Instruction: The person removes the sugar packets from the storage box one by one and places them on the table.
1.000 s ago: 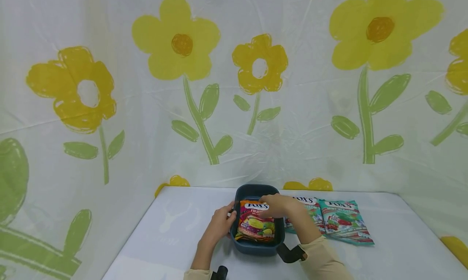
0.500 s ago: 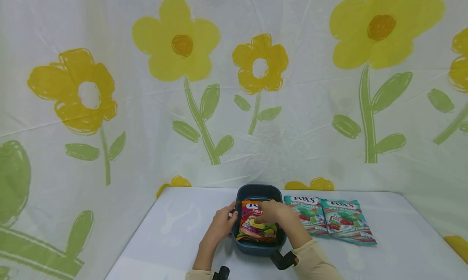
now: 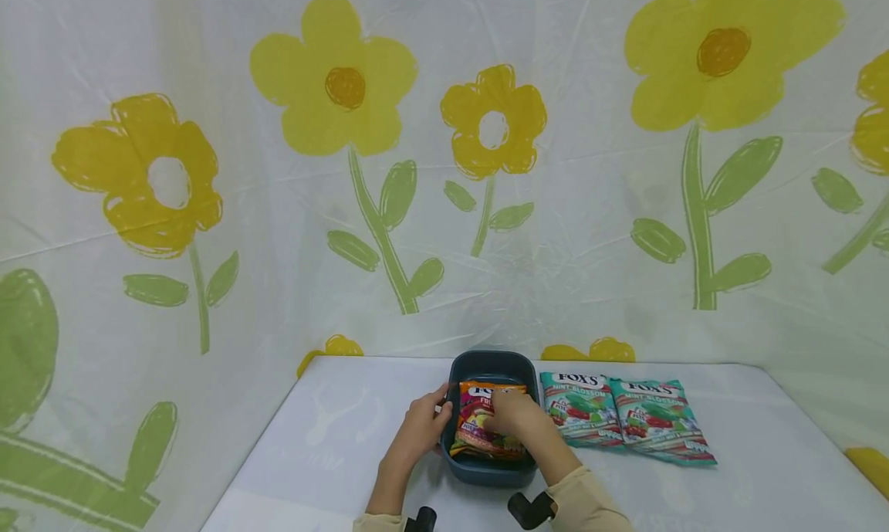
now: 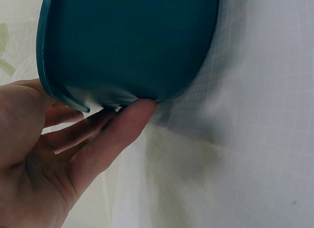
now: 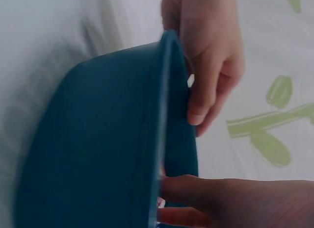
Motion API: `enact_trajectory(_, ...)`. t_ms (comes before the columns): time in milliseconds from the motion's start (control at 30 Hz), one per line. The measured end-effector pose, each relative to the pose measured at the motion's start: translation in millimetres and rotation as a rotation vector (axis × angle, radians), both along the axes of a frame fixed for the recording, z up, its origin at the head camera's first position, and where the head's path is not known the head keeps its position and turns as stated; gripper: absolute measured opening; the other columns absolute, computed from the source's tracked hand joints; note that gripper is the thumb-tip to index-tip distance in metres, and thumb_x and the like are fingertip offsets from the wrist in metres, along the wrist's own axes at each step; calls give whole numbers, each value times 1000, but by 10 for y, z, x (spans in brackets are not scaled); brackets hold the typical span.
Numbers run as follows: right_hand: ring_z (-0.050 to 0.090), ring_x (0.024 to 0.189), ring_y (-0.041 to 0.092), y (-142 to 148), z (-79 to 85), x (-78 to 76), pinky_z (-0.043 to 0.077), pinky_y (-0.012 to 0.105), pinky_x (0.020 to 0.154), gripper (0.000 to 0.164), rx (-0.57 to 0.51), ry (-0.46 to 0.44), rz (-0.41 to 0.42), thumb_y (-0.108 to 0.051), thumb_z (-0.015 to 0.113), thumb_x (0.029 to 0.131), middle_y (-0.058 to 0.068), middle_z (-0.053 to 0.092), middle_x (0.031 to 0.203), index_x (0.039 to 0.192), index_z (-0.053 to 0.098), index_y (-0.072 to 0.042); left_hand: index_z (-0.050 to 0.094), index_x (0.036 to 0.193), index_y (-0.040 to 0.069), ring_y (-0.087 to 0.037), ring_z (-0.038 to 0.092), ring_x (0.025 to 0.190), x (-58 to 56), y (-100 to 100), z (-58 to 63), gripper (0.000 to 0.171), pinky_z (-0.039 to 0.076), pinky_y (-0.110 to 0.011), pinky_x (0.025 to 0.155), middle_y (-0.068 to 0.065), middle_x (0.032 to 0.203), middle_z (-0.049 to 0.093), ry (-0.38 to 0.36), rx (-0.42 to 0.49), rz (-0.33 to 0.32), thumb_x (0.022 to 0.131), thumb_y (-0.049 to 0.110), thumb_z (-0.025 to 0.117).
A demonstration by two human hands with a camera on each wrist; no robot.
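A dark teal plastic box point(image 3: 486, 477) stands on the white table. My left hand point(image 3: 420, 422) grips its left wall, as the left wrist view shows with fingers against the outside of the box point(image 4: 127, 46). Inside lies an orange and purple Fox's fruit candy bag point(image 3: 474, 424), with another wrapper edge showing beneath it. My right hand point(image 3: 517, 416) reaches over the box and rests on the bag's right half, covering part of its print. In the right wrist view, the extended fingers point(image 5: 179, 189) dip past the rim; their tips are hidden by the wall.
Two teal Fox's mint candy bags, one nearer point(image 3: 585, 416) and one farther right point(image 3: 663, 424), lie side by side to the right of the box. A flower-printed curtain point(image 3: 576, 285) hangs behind the table point(image 3: 333, 455).
My right hand has moved from the bag's upper right edge down and toward the middle onto its right half. The left hand keeps its hold on the box.
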State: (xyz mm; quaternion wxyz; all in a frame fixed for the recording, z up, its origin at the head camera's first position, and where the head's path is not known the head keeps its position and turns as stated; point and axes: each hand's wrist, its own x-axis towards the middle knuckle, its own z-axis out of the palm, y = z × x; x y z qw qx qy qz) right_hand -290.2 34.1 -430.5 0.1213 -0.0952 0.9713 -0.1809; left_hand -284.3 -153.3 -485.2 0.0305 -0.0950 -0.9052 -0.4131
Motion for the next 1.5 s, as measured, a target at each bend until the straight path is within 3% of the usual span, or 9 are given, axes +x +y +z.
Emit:
enact_trajectory(167, 61, 83, 28, -20, -49, 14, 56, 52, 87, 45, -9, 25, -51, -30, 76, 84, 15, 66, 102, 116, 61, -2, 43, 146, 1, -16, 61, 83, 5, 0, -3, 48, 57, -22, 56, -21, 124, 64, -15, 13, -6, 102, 19, 50)
enact_trajectory(400, 62, 88, 30, -34, -78, 23, 56, 54, 89, 53, 8, 47, -71, -32, 77, 84, 19, 65, 110, 124, 59, -1, 45, 146, 1, -15, 62, 84, -8, -10, 5, 48, 60, -27, 70, -19, 124, 65, -1, -12, -1, 102, 20, 50)
enact_trajectory(633, 63, 90, 36, -65, -194, 34, 56, 56, 87, 58, 78, 136, -58, -36, 74, 86, 27, 60, 119, 129, 57, -2, 44, 146, 2, -15, 61, 83, -16, -2, 5, 48, 58, -23, 62, -19, 124, 65, -13, -2, -3, 102, 20, 50)
enact_trajectory(867, 65, 83, 37, -125, -304, 61, 58, 55, 79, 57, 111, 206, -122, -38, 75, 84, 29, 59, 118, 127, 57, -5, 45, 145, 0, -14, 62, 85, -14, -7, 4, 48, 60, -31, 75, -18, 122, 66, 10, -23, -4, 102, 20, 51)
enact_trajectory(1200, 65, 93, 41, -208, -333, 94, 59, 53, 79, 63, 169, 233, -209, -38, 76, 83, 35, 59, 116, 130, 52, -3, 45, 144, -1, -14, 59, 81, 2, 14, 29, 48, 56, -25, 65, -18, 120, 66, 9, -22, -2, 101, 19, 51)
enact_trajectory(1333, 65, 84, 37, -208, -335, 77, 60, 50, 72, 66, 184, 265, -221, -40, 77, 81, 33, 61, 112, 130, 51, -5, 45, 145, -1, -15, 60, 80, 9, 22, 35, 48, 54, -21, 56, -19, 121, 66, 2, -9, -4, 102, 19, 51)
enact_trajectory(1500, 61, 68, 32, -194, -366, 69, 60, 48, 66, 79, 131, 314, -234, -42, 82, 76, 31, 59, 102, 137, 45, -9, 44, 145, -2, -15, 61, 81, 23, 13, 21, 48, 56, -22, 58, -20, 122, 65, 3, -9, -2, 102, 19, 51)
